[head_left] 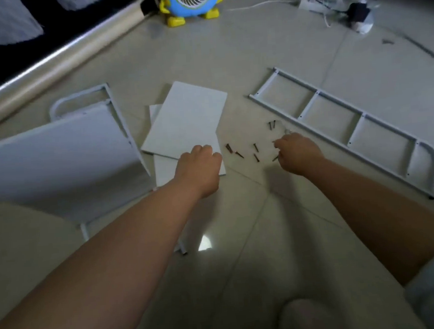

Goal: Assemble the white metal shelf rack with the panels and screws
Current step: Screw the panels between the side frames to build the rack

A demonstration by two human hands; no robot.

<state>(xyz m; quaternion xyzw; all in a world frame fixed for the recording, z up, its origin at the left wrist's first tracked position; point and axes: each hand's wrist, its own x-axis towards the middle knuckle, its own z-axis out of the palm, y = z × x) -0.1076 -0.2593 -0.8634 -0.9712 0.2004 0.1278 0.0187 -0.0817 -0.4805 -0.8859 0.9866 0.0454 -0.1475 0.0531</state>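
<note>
Reaching down, my left grip [198, 163] curls on the white panel [187, 120], my right grip [297, 153] among the screws [256, 157]; whether either grasps anything I cannot tell.

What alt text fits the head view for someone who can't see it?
Both hands reach down to a tiled floor: the left hand sits curled at the near edge of stacked white panels, the right hand curled among scattered dark screws. A ladder-like white side frame lies to the right, a partly built section to the left.
</note>
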